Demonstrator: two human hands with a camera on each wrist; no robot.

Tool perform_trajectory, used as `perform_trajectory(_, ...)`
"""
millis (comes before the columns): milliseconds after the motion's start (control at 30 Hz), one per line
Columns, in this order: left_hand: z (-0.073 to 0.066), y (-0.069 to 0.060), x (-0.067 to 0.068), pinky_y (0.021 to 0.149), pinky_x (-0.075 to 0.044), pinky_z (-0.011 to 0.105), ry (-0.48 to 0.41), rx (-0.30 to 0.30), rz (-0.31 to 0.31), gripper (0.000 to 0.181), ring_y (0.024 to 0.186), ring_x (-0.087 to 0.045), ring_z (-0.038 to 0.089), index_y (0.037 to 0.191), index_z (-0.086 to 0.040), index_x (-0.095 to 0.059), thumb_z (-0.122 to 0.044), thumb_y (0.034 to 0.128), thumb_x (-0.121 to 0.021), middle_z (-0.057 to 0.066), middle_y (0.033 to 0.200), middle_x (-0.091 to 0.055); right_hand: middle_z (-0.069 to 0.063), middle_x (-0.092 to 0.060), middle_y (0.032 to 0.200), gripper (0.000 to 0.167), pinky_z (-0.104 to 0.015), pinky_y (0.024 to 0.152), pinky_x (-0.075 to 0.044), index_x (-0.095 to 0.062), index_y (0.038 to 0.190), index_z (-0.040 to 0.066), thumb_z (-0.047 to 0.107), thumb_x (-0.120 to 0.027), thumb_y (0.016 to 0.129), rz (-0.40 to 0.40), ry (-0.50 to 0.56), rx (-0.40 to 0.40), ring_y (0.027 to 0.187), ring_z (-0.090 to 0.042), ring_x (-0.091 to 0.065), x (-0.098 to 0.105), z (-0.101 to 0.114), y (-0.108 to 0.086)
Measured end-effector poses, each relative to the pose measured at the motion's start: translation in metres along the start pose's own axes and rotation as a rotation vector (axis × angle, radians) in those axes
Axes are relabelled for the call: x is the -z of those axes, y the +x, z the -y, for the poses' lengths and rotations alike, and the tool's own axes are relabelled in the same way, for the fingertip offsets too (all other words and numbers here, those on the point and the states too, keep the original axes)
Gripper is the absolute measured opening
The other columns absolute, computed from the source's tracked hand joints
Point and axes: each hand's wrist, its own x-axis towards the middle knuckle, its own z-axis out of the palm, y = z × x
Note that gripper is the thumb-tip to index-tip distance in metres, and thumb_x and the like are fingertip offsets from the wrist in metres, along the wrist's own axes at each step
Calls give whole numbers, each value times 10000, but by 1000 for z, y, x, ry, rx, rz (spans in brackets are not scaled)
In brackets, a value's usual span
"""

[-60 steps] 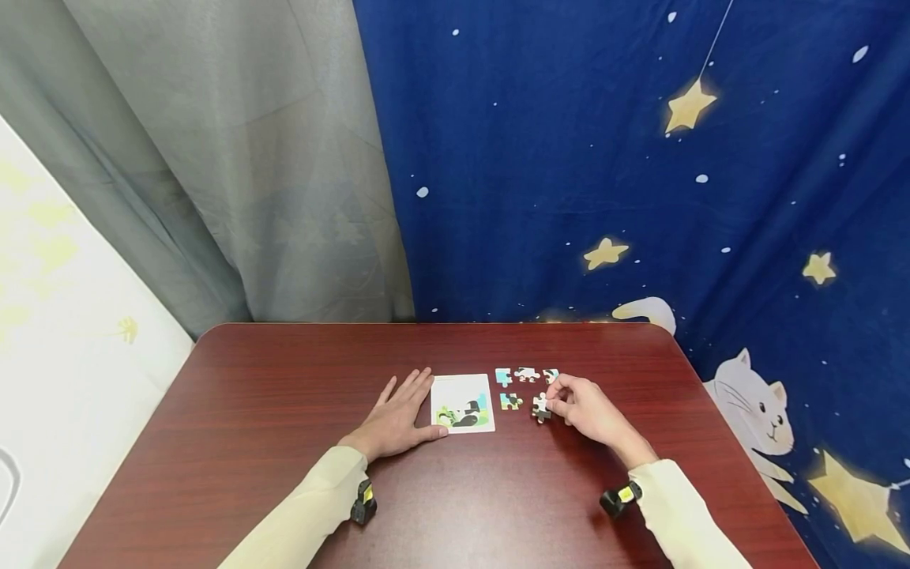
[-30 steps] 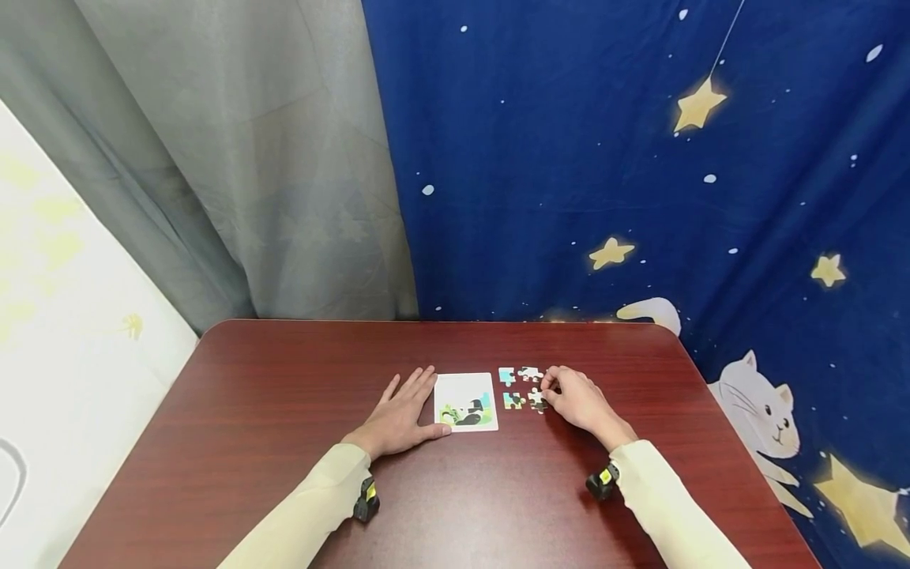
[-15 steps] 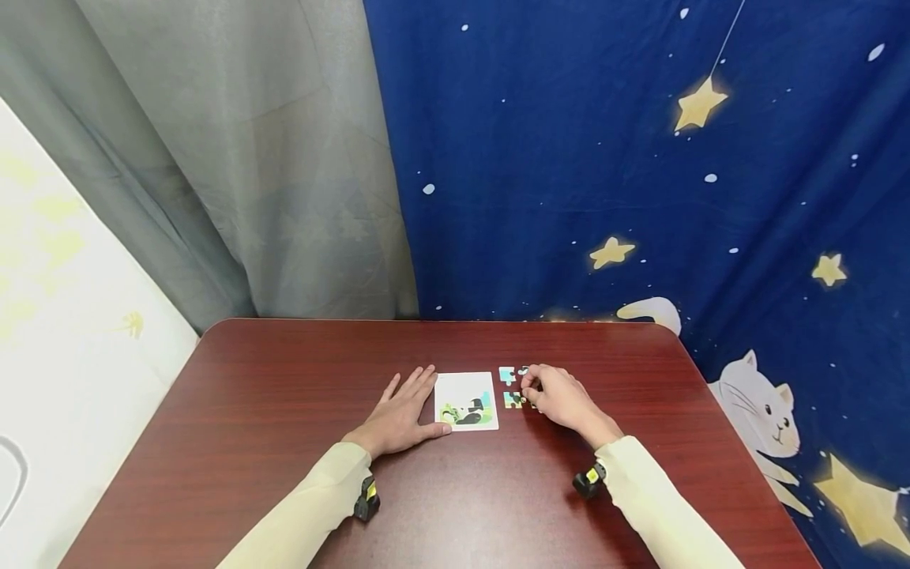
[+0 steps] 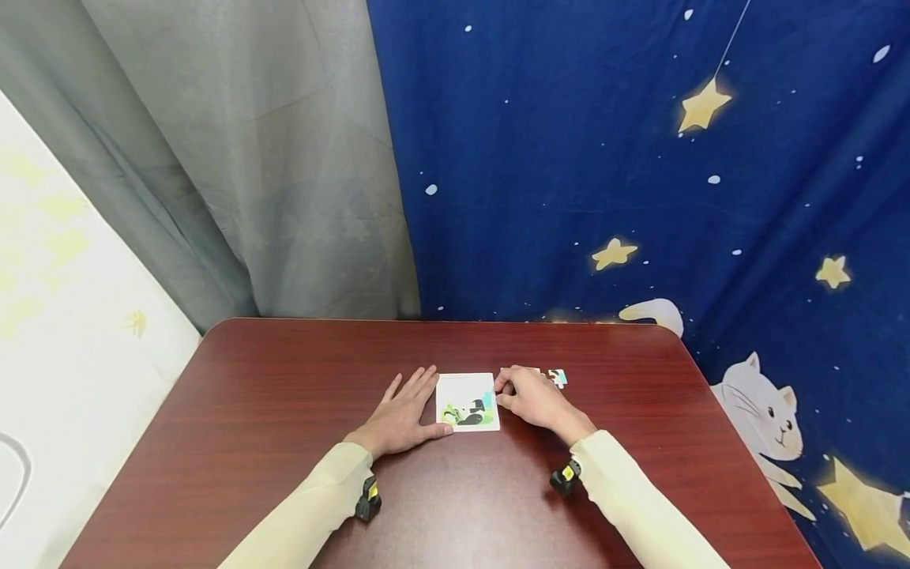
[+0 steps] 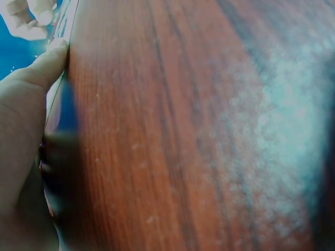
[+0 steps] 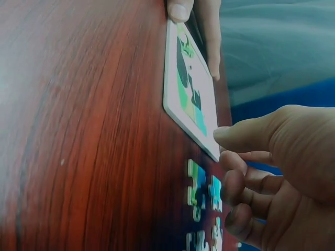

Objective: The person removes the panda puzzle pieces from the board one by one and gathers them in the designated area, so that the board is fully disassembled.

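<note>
Puzzle board [image 4: 464, 389] lies flat on the desk [image 4: 313, 356], the spread left hand [image 4: 400, 419] at its left edge. The right hand [image 4: 539, 400], thumb and fingers narrowly apart, shows nothing between them. Best steady the board lightly from the left, fingertips clear of the puzzle pieces [image 6: 198, 182] to its right.

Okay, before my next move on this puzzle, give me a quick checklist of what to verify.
1. Puzzle board flat on the table: ok.
2. Board steadied: ok; the left hand rests along its left edge, thumb at the near corner.
3. Loose pieces off the board, to its right: ok.
4. Piece ready in the right hand: not ok; none shows between thumb and fingers.
5. Right hand clear of the board: cannot tell; it is at the right edge, contact unclear.
6. All pieces in plain sight from the head view: not ok; the right hand covers some.
</note>
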Motion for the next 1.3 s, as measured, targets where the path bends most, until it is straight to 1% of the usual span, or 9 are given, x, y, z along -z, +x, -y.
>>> perform_trajectory(133,1,1,0,1345,-66,642,-3,0,-2,1050,1676,-206,337,1676,-34,-306,-723,952,-627,132,1782,-267,78,-687,858,69,-284,743,-507,-747,974,170,151,-787,921,14,-6,5,779,-55,-604,-3,7,3)
perform_trajectory(233,-3,0,3,1350,-58,631,-5,22,16,1057,1685,-182,326,1687,-49,-286,-697,941,-662,100,1796,-237,74,-687,865,90,-302,750,-512,-752,990,168,143,-784,910,32,-20,5,792,-68,-598,-5,11,5)
perform_trajectory(367,1,1,-2,1356,-36,616,-8,23,13,1080,1695,-148,298,1704,-81,-250,-741,938,-632,72,1807,-203,75,-689,856,106,-316,750,-516,-751,1003,164,153,-793,906,57,-40,4,797,-75,-597,-6,14,6)
perform_trajectory(467,2,2,-3,1358,-33,610,-5,23,13,1084,1696,-148,291,1706,-90,-248,-748,934,-630,62,1808,-203,73,-685,839,111,-316,731,-508,-745,1004,154,159,-800,908,68,-46,5,782,-80,-591,-7,15,7)
perform_trajectory(633,-3,1,2,1356,-59,617,18,34,28,1052,1690,-172,303,1698,-75,-267,-697,946,-658,78,1802,-223,59,-662,833,138,-311,705,-492,-724,1008,145,157,-804,896,87,-51,4,760,-94,-574,-6,15,9)
perform_trajectory(733,-6,0,6,1359,-77,614,47,43,44,1035,1690,-178,300,1698,-76,-269,-685,957,-656,78,1801,-224,56,-653,837,163,-311,712,-492,-712,1011,143,164,-816,888,105,-46,-3,761,-97,-573,-6,15,10)
perform_trajectory(833,-7,0,7,1364,-80,608,68,51,55,1031,1694,-163,290,1703,-83,-257,-697,966,-635,67,1806,-205,50,-653,839,178,-317,720,-495,-705,1011,138,164,-825,882,116,-35,-10,765,-101,-575,-5,17,11)
perform_trajectory(1067,-6,1,5,1361,-84,616,69,42,45,1030,1691,-171,300,1697,-73,-269,-689,962,-646,74,1803,-214,-33,-668,916,219,-319,733,-476,-672,983,136,149,-858,868,108,-22,-27,795,-121,-559,-5,18,12)
perform_trajectory(1300,-6,1,6,1359,-86,621,68,35,39,1030,1689,-177,310,1695,-65,-273,-680,961,-654,86,1800,-221,10,-607,929,275,-316,740,-473,-637,963,151,152,-887,849,71,-34,-13,820,-109,-546,-6,20,10)
